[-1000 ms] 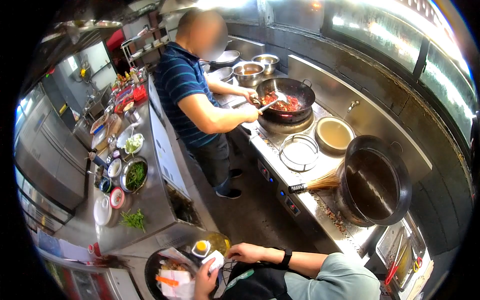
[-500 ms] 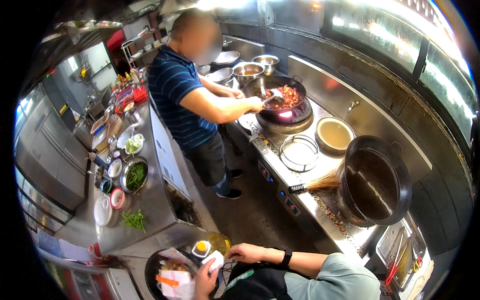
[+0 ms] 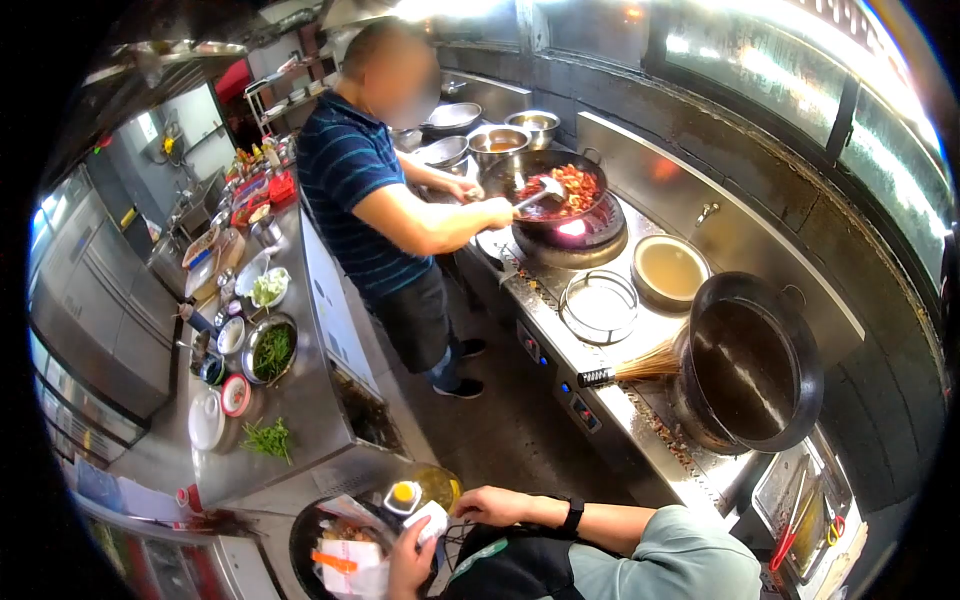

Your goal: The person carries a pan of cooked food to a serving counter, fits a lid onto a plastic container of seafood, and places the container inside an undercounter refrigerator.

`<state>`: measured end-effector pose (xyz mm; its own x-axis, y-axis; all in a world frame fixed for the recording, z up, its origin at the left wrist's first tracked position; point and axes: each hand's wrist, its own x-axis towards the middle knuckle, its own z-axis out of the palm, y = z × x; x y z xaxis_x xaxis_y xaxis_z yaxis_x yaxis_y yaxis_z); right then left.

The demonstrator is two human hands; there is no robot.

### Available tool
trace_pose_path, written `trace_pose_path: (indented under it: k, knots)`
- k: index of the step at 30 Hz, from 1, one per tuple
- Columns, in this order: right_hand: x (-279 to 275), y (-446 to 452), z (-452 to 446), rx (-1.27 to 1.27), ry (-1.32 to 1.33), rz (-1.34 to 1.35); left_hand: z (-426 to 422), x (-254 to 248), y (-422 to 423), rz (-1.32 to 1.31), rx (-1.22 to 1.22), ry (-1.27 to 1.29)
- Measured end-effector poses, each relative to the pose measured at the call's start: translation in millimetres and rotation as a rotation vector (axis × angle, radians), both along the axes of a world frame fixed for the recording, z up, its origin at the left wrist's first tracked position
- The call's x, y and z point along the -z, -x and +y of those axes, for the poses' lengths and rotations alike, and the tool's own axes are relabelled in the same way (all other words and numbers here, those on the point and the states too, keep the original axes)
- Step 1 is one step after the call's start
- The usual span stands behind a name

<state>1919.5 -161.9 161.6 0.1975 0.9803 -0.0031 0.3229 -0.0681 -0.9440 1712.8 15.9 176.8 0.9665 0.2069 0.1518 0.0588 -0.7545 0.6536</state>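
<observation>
At the bottom of the view, my left hand [image 3: 406, 562] is closed around a small white object [image 3: 428, 520] whose kind I cannot make out. My right hand [image 3: 494, 505] is beside it, fingers curled together; what they hold, if anything, is hidden. A thin black cord [image 3: 453, 545] hangs just below and between the hands. Close by stand a white bottle with a yellow cap [image 3: 404, 494] and a large jug of yellow liquid [image 3: 438, 486]. Left of my left hand, a black bin [image 3: 300, 548] holds white paper and an orange piece.
A co-worker [image 3: 375, 200] stirs red food in a wok [image 3: 515, 205] with a long-handled ladle [image 3: 535, 196]. A large dark wok [image 3: 750, 360], a bamboo brush [image 3: 640, 364] and a pot [image 3: 670, 270] stand on the stove. Greens [image 3: 265, 440] and bowls lie on the left counter [image 3: 310, 420].
The co-worker's ladle and arms have shifted within the wok, and the wok has tilted slightly. My two hands look the same.
</observation>
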Motion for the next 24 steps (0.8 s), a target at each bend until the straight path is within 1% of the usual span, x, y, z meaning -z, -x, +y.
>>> trace_pose_path:
  k: [2,6,12,15,16,17,24]
  knots:
    - [0,0,0,-0.003,-0.004,-0.011,-2,-6,-1,0.002,-0.01,-0.013]
    - [-3,-1,-2,-0.002,-0.007,0.001,-2,-3,0,0.003,-0.011,0.018]
    - [-1,-1,-2,0.004,0.015,-0.002,-3,-7,-3,-0.022,0.018,-0.035]
    - [1,-1,-2,0.005,-0.001,-0.005,-8,-25,-6,-0.006,-0.005,0.023]
    - [2,-1,-2,0.006,-0.014,-0.008,-14,-50,-15,0.043,-0.054,0.158]
    - [0,-1,-2,0.006,-0.014,-0.008,-18,-64,-20,0.092,-0.102,0.293]
    - [-3,-2,-2,0.003,0.026,-0.001,-19,-65,-21,0.082,-0.103,0.297]
